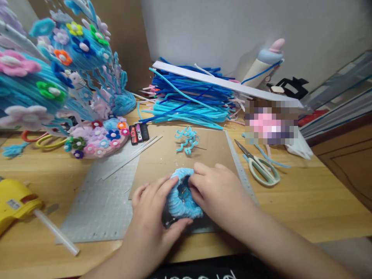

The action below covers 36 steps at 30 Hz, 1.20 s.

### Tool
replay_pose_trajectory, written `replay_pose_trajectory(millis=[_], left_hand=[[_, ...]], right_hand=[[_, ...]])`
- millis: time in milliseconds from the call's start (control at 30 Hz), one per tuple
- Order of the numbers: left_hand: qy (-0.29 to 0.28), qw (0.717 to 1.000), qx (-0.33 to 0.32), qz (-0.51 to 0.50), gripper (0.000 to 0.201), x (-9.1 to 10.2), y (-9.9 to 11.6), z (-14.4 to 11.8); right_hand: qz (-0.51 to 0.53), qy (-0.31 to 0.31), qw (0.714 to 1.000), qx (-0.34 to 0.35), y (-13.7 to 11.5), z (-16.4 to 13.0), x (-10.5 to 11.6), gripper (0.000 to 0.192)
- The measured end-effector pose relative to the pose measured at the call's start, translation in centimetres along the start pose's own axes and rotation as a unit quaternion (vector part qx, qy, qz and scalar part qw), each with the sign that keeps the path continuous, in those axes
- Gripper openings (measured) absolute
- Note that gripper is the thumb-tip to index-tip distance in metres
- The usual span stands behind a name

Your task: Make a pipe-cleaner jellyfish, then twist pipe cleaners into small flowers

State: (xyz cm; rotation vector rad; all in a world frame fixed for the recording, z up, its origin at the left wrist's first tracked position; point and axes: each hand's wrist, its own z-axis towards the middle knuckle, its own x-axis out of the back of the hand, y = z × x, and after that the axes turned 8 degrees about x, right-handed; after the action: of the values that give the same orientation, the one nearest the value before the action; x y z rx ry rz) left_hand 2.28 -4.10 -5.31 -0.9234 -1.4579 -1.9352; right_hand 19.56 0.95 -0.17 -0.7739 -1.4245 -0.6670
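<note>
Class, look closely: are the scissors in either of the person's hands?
No, the scissors lie on the table, right of both hands.

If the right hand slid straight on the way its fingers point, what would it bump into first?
The right hand points left, its fingertips already on the fluffy blue pipe-cleaner piece. That is first in line; just beyond it sits the left hand, holding the other side.

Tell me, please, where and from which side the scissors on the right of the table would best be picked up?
Probably by the pale green handle loops, coming from the near right. The scissors lie flat on the wooden table, closed, blades pointing away to the upper left and loops toward the person's side. The right hand is the closer one, though it now rests on the blue fuzzy piece.
</note>
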Motion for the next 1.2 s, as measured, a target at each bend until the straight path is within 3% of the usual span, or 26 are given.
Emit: replay_pose_trajectory(millis=[433, 933, 1067, 1200], left_hand=[[-0.005, 1.0, 0.007, -0.003, 0.068, 0.1, 0.2, 0.0], [-0.011, 1.0, 0.009, 0.001, 0.069, 0.2, 0.2, -0.1], [-0.002, 1.0, 0.011, -0.01, 0.068, 0.2, 0.1, 0.0], [-0.005, 1.0, 0.019, -0.024, 0.07, 0.2, 0.0, 0.0]], right_hand=[[0.009, 0.021, 0.999, 0.048, 0.1, 0.2, -0.3, 0.014], [0.021, 0.002, 0.999, 0.047, 0.1, 0.2, -0.2, 0.014], [0.095, 0.01, 0.995, 0.032, 0.9, -0.1, 0.5, 0.011], [0.245, 0.044, 0.968, 0.019, 2.4, -0.3, 1.8, 0.017]])
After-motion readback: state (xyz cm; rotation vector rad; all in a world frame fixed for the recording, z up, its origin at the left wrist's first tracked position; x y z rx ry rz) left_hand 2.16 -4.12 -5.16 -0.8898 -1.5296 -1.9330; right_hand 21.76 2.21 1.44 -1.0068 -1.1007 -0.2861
